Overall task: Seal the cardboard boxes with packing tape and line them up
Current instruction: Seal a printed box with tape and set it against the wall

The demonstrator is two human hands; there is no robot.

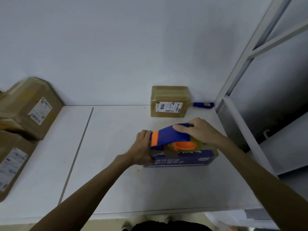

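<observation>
Left hand (143, 147) grips blue-printed box (183, 160), right hand (198, 130) clasps blue-orange tape dispenser (168, 137) atop.

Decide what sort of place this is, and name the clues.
Likely a parcel-packing or mailroom corner: taped cardboard parcels with shipping labels sit on a plain white table, and the right hand holds a tape dispenser on a blue box.

brown boxes (169, 104): 3 seen, left stack blurry
blue printed box (181, 160): 1
tape dispenser (170, 136): 1
small blue tool (203, 105): 1

Dispenser (170, 136) on box (183, 160), table (116, 180)
</observation>
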